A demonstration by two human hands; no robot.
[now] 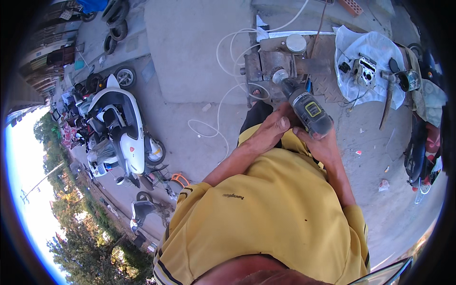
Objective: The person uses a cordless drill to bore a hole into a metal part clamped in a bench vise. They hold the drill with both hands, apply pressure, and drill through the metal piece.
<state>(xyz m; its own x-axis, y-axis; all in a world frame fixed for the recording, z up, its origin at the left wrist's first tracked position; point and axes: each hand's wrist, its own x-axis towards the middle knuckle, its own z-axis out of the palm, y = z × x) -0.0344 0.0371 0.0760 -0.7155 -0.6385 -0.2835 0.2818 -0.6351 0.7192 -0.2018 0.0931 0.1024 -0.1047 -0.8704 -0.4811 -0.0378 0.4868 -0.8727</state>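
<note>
A black-and-grey cordless drill (309, 113) with a yellow-edged panel points away from me, slightly left. My right hand (320, 142) is closed round its handle, which the drill's body mostly hides. Against the drill's left side, my left hand (279, 124) curls with its thumb up; its fingertips go out of sight beneath the tool. A pale round attachment (280, 76) sits at the drill's front end. That end is at a rusty metal vise (274, 61), and whether the two touch I cannot tell. A blue-handled tool (308, 85) lies beside the drill.
Right of the vise, a white plastic sheet (349, 45) bears a metal engine cylinder (366, 71). A hammer (388, 95) lies at its edge. A round white lid (296, 43) sits behind the vise. A white hose (218, 111) loops over the floor; a white scooter (130, 128) stands left.
</note>
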